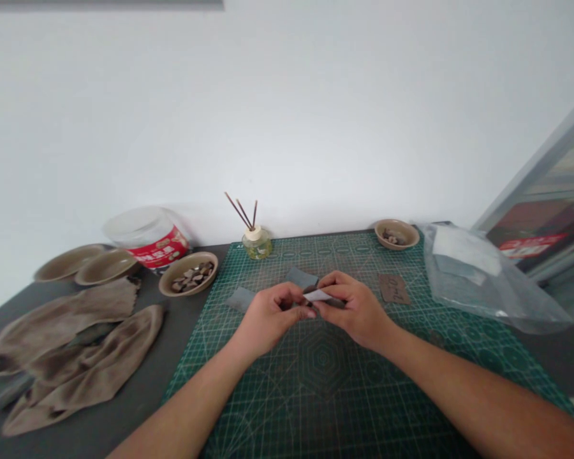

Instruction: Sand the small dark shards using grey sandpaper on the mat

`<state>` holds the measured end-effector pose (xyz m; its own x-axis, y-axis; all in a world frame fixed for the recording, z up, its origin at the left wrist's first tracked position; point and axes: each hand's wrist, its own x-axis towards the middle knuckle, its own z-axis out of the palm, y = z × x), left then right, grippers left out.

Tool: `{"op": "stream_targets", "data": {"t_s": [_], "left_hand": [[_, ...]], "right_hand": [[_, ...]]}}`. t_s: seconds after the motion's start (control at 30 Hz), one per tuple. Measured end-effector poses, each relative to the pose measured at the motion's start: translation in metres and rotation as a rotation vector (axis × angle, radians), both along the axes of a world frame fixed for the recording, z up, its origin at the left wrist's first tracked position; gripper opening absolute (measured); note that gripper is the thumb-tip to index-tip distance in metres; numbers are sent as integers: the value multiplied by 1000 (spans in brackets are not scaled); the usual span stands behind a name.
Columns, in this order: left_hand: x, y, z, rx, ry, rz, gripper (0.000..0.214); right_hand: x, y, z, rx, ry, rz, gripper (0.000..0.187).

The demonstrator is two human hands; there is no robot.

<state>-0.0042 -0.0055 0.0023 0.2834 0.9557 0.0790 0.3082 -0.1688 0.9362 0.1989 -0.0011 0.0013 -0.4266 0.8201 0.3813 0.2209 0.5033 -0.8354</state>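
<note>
Over the middle of the green cutting mat (325, 408), my two hands meet. My right hand (356, 309) pinches a small folded piece of pale grey sandpaper (317, 296) between thumb and fingers. My left hand (275, 315) is closed, with thumb and forefinger pressed together against the sandpaper's near edge. A small dark bit shows at its fingertips, mostly hidden and too small to name. Behind the hands lie a grey sandpaper piece (301, 276) and another grey piece (240, 298), partly covered by my left hand. A brown sandpaper piece (394, 289) with handwriting lies to the right.
At left stand a bowl of brown stone-like pieces (190, 275), two more bowls (106, 268), a red-labelled plastic jar (160, 250) and crumpled brown cloths (90, 376). A reed diffuser (257, 243), a small bowl (397, 245) and a clear plastic bag (478, 293) line the back and right.
</note>
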Motion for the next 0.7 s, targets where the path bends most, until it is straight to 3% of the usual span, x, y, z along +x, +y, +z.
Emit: {"op": "stream_targets", "data": {"t_s": [0.2,0.43,0.7], "left_hand": [[1,0,3,-15,27,2,15],[2,-1,2,-33,-27,12,12],[0,1,0,4,23,-12,12]], "right_hand": [[2,1,1,-29,-8,69,11],[2,-4,2,41,-12,2,15],[1,-6,2,-48,0,14,14]]}}
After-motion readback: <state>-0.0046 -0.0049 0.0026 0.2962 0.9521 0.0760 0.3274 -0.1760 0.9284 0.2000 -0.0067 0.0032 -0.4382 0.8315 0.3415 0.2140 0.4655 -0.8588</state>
